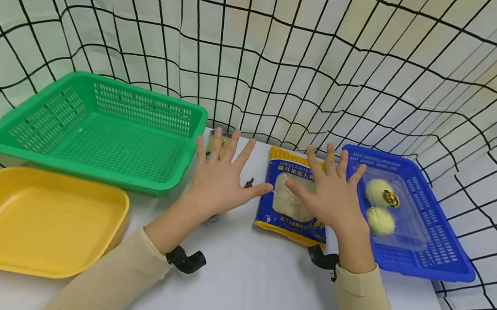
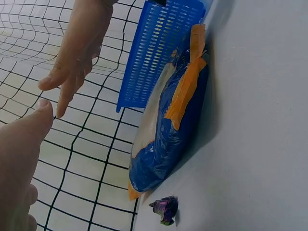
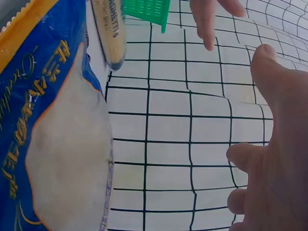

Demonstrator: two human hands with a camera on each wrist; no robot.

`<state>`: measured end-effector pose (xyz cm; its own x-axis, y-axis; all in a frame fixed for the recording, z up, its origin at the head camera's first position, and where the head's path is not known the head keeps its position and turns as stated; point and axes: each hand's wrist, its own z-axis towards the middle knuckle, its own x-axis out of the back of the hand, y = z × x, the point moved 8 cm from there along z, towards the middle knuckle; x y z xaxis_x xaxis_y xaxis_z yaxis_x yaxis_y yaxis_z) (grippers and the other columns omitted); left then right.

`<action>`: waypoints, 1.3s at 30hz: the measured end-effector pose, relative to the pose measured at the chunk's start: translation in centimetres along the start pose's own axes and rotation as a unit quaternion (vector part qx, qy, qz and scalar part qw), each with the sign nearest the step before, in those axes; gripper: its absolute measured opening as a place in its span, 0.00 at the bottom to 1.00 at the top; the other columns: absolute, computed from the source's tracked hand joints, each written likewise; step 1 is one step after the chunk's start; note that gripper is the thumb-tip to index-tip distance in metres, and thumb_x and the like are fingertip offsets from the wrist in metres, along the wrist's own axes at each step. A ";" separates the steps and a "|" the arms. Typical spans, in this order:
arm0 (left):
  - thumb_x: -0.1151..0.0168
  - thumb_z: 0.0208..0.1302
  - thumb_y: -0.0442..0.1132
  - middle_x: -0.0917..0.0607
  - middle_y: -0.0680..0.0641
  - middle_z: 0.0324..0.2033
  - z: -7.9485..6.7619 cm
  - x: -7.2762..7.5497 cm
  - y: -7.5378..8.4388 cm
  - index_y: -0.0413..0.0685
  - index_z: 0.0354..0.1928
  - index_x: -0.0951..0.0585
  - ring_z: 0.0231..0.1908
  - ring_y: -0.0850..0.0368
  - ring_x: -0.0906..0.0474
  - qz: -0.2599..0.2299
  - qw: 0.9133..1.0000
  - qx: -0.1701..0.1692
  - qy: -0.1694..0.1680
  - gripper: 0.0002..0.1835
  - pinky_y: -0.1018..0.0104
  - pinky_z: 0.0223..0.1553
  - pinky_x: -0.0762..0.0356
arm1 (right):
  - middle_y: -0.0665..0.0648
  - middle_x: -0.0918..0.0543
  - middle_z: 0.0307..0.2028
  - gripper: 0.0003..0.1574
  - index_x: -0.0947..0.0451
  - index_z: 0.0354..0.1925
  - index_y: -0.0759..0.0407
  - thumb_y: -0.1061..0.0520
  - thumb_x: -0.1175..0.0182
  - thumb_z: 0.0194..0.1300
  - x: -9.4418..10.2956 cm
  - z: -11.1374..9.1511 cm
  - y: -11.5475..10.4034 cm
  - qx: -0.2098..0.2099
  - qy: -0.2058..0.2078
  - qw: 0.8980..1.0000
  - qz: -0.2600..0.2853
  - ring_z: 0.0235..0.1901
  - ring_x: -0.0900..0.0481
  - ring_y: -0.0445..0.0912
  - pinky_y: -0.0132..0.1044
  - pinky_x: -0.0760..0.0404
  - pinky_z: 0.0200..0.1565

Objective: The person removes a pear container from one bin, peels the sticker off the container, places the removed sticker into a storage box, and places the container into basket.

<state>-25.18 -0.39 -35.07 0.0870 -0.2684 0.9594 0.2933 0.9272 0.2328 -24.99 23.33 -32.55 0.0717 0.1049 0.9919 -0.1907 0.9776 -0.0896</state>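
Both hands are held up above the white table, fingers spread and straight, holding nothing. My left hand [image 1: 216, 184] hovers over a slim pack [image 1: 217, 145] that it largely hides; in the right wrist view this spaghetti pack [image 3: 109, 33] shows a pale yellow filling. A small dark purple wrapped piece [image 1: 250, 182], perhaps a candy, lies near the left thumb. My right hand [image 1: 335, 196] is above the right part of a blue and yellow bag of orecchiette pasta [image 1: 290, 204]. The left wrist view shows the pasta bag [image 2: 173, 125] beside the purple piece [image 2: 166, 209].
At the back left stands a green basket [image 1: 127, 140], with a yellow basin [image 1: 46, 222] in front of it. On the right, a blue basket [image 1: 440, 228] holds a clear plastic tray [image 1: 409, 231] with two pale round items [image 1: 379, 220]. Black netting [image 1: 247, 57] encloses the table's back and sides.
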 end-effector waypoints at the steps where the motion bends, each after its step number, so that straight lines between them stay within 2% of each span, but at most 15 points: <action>1: 0.74 0.57 0.95 0.68 0.46 0.87 0.0 0.1 -0.1 0.68 0.89 0.61 0.80 0.39 0.91 0.001 1.000 -0.001 0.004 0.65 0.26 0.75 0.87 | 0.63 0.71 0.87 0.63 0.64 0.90 0.36 0.11 0.59 0.73 0.2 0.0 0.1 -0.001 0.002 1.000 0.001 0.82 0.82 0.65 0.74 0.90 0.69; 7: 0.72 0.58 0.95 0.67 0.44 0.87 0.3 0.5 0.1 0.67 0.90 0.61 0.80 0.38 0.90 -0.001 1.000 -0.010 0.015 0.65 0.30 0.74 0.91 | 0.64 0.71 0.87 0.62 0.66 0.90 0.37 0.14 0.58 0.75 1.9 -0.6 1.1 -0.017 0.008 0.999 0.034 0.83 0.78 0.69 0.77 0.86 0.70; 11: 0.71 0.58 0.95 0.67 0.41 0.87 0.6 0.0 1.7 0.66 0.90 0.61 0.81 0.35 0.88 -0.018 0.999 -0.034 0.009 0.65 0.33 0.75 0.91 | 0.67 0.70 0.87 0.60 0.66 0.90 0.40 0.16 0.61 0.78 3.1 -1.2 2.8 -0.030 0.007 0.997 0.067 0.82 0.77 0.73 0.82 0.81 0.70; 14: 0.70 0.58 0.95 0.66 0.38 0.87 0.7 -0.5 3.4 0.65 0.90 0.62 0.81 0.34 0.87 -0.024 0.998 -0.057 0.000 0.66 0.34 0.75 0.91 | 0.68 0.68 0.87 0.58 0.65 0.90 0.43 0.18 0.62 0.80 3.9 -1.7 4.4 -0.040 0.000 0.993 0.114 0.83 0.74 0.74 0.83 0.77 0.71; 16: 0.67 0.60 0.94 0.64 0.37 0.87 0.8 -0.9 4.7 0.63 0.90 0.61 0.82 0.34 0.84 -0.026 0.997 -0.073 -0.008 0.65 0.33 0.77 0.87 | 0.66 0.66 0.87 0.56 0.64 0.90 0.44 0.21 0.60 0.82 4.4 -2.1 5.6 -0.043 -0.006 0.989 0.145 0.83 0.71 0.72 0.82 0.74 0.72; 19: 0.64 0.64 0.91 0.61 0.36 0.87 1.0 -1.5 6.9 0.61 0.90 0.59 0.83 0.33 0.80 -0.036 0.994 -0.103 -0.013 0.63 0.31 0.79 0.80 | 0.67 0.59 0.87 0.53 0.62 0.90 0.42 0.24 0.57 0.84 5.2 -2.7 7.6 -0.056 -0.014 0.982 0.181 0.83 0.61 0.74 0.83 0.61 0.73; 21: 0.60 0.68 0.88 0.58 0.35 0.87 0.9 -1.9 8.8 0.60 0.90 0.56 0.84 0.31 0.75 -0.047 0.991 -0.126 -0.018 0.61 0.30 0.80 0.73 | 0.70 0.49 0.85 0.49 0.59 0.90 0.42 0.28 0.57 0.86 5.8 -3.2 9.1 -0.059 -0.002 0.978 0.199 0.81 0.51 0.76 0.84 0.50 0.71; 22: 0.59 0.69 0.86 0.57 0.35 0.87 0.9 -2.0 9.8 0.59 0.90 0.55 0.84 0.31 0.73 -0.052 0.989 -0.138 -0.018 0.60 0.30 0.81 0.71 | 0.71 0.44 0.84 0.48 0.57 0.90 0.41 0.29 0.57 0.86 6.2 -3.4 10.0 -0.065 0.007 0.976 0.210 0.78 0.43 0.78 0.83 0.42 0.69; 24: 0.56 0.71 0.84 0.53 0.34 0.86 0.8 -2.5 12.0 0.58 0.90 0.52 0.85 0.31 0.68 -0.062 0.985 -0.163 -0.018 0.58 0.30 0.81 0.67 | 0.74 0.34 0.79 0.45 0.52 0.90 0.43 0.31 0.56 0.87 6.8 -3.8 11.6 -0.070 0.030 0.970 0.230 0.73 0.34 0.77 0.83 0.37 0.65; 26: 0.54 0.72 0.83 0.49 0.34 0.86 0.6 -2.9 14.1 0.56 0.90 0.48 0.85 0.30 0.62 -0.066 0.980 -0.189 -0.013 0.57 0.31 0.81 0.63 | 0.75 0.30 0.76 0.44 0.48 0.89 0.49 0.33 0.55 0.88 7.1 -4.2 13.1 -0.073 0.039 0.966 0.244 0.70 0.29 0.76 0.81 0.33 0.63; 28: 0.53 0.73 0.82 0.47 0.34 0.86 0.2 -3.4 16.1 0.53 0.89 0.47 0.85 0.32 0.58 -0.073 0.974 -0.214 -0.011 0.56 0.32 0.81 0.59 | 0.75 0.28 0.75 0.45 0.45 0.88 0.53 0.34 0.53 0.87 7.1 -4.7 14.6 -0.084 0.035 0.964 0.248 0.69 0.27 0.75 0.79 0.30 0.62; 30: 0.55 0.74 0.81 0.43 0.36 0.85 -0.3 -4.0 17.9 0.50 0.89 0.46 0.84 0.33 0.53 -0.080 0.968 -0.237 -0.014 0.56 0.34 0.82 0.55 | 0.77 0.28 0.74 0.45 0.43 0.87 0.57 0.35 0.52 0.87 7.0 -5.2 15.9 -0.094 0.028 0.964 0.248 0.71 0.30 0.77 0.81 0.31 0.62; 34: 0.58 0.76 0.80 0.37 0.39 0.83 -1.2 -5.3 20.8 0.45 0.87 0.44 0.84 0.38 0.46 -0.091 0.959 -0.268 -0.028 0.56 0.40 0.82 0.48 | 0.80 0.28 0.72 0.44 0.39 0.84 0.61 0.36 0.51 0.87 6.8 -6.2 18.4 -0.114 0.033 0.962 0.247 0.70 0.32 0.81 0.83 0.34 0.61; 36: 0.57 0.77 0.79 0.35 0.41 0.83 -1.4 -5.7 22.0 0.45 0.87 0.42 0.83 0.41 0.42 -0.089 0.957 -0.276 -0.024 0.54 0.43 0.82 0.44 | 0.80 0.30 0.73 0.45 0.40 0.85 0.61 0.35 0.52 0.87 6.7 -6.6 19.7 -0.131 0.031 0.959 0.248 0.70 0.34 0.82 0.85 0.37 0.62; 39: 0.52 0.79 0.74 0.31 0.42 0.80 -1.5 -5.6 23.6 0.46 0.85 0.37 0.80 0.44 0.36 -0.079 0.954 -0.289 0.002 0.48 0.48 0.79 0.37 | 0.81 0.34 0.76 0.49 0.44 0.86 0.62 0.32 0.54 0.87 6.3 -7.0 21.4 -0.159 0.024 0.955 0.249 0.72 0.38 0.84 0.87 0.41 0.63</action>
<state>-17.35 22.56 -35.20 0.0016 -0.3946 0.9189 0.7786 0.5772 0.2464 -21.76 46.24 -28.81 0.0957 0.5726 0.8142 0.0936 0.8091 -0.5801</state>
